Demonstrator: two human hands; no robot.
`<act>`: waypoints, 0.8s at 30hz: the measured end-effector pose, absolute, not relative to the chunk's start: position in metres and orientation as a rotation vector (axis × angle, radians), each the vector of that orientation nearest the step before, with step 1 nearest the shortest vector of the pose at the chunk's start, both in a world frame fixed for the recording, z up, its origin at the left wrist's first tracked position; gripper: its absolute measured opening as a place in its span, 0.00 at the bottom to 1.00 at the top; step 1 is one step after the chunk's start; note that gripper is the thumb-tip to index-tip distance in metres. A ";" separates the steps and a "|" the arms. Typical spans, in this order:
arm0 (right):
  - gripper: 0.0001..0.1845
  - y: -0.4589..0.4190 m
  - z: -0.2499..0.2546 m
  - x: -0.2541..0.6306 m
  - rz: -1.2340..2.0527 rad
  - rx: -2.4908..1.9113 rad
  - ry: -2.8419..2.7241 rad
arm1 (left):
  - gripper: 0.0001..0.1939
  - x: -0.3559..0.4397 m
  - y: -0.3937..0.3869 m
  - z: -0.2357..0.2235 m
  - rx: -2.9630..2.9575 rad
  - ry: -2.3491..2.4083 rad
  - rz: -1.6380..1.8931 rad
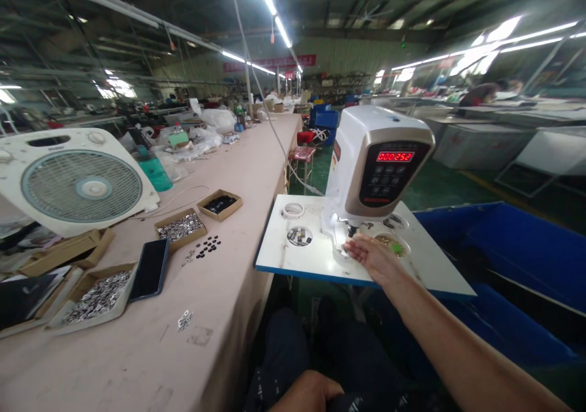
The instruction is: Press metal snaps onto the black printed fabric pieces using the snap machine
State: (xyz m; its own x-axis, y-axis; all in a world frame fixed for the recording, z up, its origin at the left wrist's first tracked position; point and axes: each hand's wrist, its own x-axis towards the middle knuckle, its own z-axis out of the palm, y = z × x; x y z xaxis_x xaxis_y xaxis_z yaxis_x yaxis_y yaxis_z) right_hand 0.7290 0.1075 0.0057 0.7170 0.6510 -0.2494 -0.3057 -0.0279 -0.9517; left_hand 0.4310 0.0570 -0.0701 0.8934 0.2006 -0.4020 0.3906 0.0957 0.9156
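Note:
My right hand (pixel 373 256) reaches out over the white machine table (pixel 293 259), its fingers together at the base of the white press machine (pixel 366 174), just under the head. What the fingertips hold is too small to see. The machine's red display reads 000252. A small dish of brass and green parts (pixel 392 245) sits right beside the hand. My left hand (pixel 309 393) rests on my lap at the bottom edge, fingers curled against dark trousers.
A long pink workbench (pixel 220 302) on the left carries cardboard trays of metal snaps (pixel 98 296), a dark phone (pixel 150 268), loose black buttons (pixel 208 246) and a box fan (pixel 77 180). Blue bins (pixel 517 247) stand at the right.

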 end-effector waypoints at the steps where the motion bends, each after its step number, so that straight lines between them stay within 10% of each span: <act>1: 0.08 0.099 0.009 0.724 0.811 -1.431 -0.313 | 0.17 0.432 0.058 -0.070 1.475 0.505 -0.141; 11: 0.42 -0.022 0.013 0.627 0.402 -1.842 -1.906 | 0.14 0.445 0.084 -0.032 1.407 0.607 0.051; 16: 0.14 -0.018 0.013 0.641 0.339 -1.951 -1.978 | 0.11 0.458 0.104 0.007 1.784 0.519 0.132; 24: 0.07 -0.022 0.060 0.658 0.692 -1.830 -1.776 | 0.11 0.468 0.108 0.036 2.003 0.371 0.230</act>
